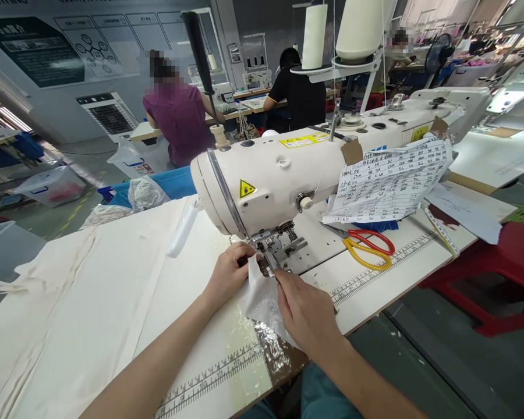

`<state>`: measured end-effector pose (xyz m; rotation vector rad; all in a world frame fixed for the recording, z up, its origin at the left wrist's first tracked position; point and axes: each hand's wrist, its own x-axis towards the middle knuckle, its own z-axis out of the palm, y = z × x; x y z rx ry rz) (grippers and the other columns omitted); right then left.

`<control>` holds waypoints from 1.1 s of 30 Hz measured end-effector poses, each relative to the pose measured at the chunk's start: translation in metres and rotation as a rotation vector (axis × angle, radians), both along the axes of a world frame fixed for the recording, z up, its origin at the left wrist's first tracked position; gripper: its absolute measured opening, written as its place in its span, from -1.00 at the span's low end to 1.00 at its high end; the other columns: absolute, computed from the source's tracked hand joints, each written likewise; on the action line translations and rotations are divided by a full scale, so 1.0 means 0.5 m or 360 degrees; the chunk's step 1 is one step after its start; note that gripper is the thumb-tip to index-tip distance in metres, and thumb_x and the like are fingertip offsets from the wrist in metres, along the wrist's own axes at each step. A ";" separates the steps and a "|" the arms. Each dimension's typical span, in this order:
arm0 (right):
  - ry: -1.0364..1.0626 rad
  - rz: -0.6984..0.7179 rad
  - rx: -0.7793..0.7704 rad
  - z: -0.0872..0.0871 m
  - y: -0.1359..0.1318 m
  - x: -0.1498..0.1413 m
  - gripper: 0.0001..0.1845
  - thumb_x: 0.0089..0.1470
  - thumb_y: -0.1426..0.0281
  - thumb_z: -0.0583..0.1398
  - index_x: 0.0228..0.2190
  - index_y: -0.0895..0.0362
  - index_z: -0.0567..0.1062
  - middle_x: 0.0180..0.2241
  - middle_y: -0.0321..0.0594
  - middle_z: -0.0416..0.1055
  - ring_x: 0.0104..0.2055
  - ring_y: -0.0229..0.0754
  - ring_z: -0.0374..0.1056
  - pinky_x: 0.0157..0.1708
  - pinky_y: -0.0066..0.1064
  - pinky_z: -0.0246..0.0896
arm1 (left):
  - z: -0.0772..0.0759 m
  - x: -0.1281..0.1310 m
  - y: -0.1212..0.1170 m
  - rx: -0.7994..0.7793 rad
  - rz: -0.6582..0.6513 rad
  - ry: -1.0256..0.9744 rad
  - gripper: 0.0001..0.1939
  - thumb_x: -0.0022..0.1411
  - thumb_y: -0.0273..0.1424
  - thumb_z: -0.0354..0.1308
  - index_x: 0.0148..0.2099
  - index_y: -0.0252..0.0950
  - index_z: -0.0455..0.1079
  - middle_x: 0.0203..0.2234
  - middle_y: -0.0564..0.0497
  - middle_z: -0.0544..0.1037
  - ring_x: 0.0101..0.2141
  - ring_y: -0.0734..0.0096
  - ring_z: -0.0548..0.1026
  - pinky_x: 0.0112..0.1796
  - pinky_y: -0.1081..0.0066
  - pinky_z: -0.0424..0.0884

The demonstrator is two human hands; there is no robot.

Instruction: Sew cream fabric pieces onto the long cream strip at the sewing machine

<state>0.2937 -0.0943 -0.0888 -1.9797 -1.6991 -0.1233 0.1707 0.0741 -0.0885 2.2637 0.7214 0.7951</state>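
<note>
At the stitching end of the sewing machine (264,171), the white cloth (261,298) looked light, limp and easily creased, best held near its edges, where the left hand (232,271) and right hand (308,311) pinched it.

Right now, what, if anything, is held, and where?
A thin white cloth: left hand at its upper left edge, right hand along its right side; gripped or merely pressed, I can't tell.

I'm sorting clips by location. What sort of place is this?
Probably a garment sewing workshop: it shows a rounded white sewing machine, large off-white thread cones, and red-and-yellow-handled metal scissors lying beside the machine.
</note>
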 end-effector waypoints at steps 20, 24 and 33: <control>0.0012 0.0008 -0.0009 0.005 0.001 0.001 -0.65 0.25 0.53 0.08 0.03 0.24 0.47 -0.21 -0.12 0.60 -0.38 -0.11 0.55 -0.58 -0.37 0.29 | 0.003 0.002 -0.005 -0.0089 0.0009 0.0030 -0.76 0.27 -0.21 0.11 -0.34 -0.24 0.45 -0.35 0.00 0.53 -0.30 0.29 0.48 -0.26 0.34 0.39; -0.0019 0.0008 -0.0045 0.006 0.003 0.000 -0.65 0.26 0.54 0.09 0.05 0.24 0.46 -0.18 -0.10 0.59 -0.33 -0.11 0.56 -0.53 -0.37 0.33 | 0.004 0.004 -0.009 0.0051 -0.0004 0.0059 -0.83 0.23 -0.26 0.10 -0.27 -0.23 0.44 -0.34 -0.02 0.52 -0.28 0.27 0.47 -0.25 0.31 0.40; -0.0025 0.0003 -0.0075 0.003 -0.002 -0.001 -0.64 0.28 0.52 0.08 0.07 0.23 0.43 -0.18 -0.12 0.59 -0.31 -0.15 0.55 -0.51 -0.42 0.34 | 0.001 0.003 -0.005 0.0108 0.0042 0.0109 -0.84 0.20 -0.34 0.03 -0.28 -0.23 0.42 -0.34 -0.01 0.55 -0.29 0.28 0.49 -0.26 0.31 0.42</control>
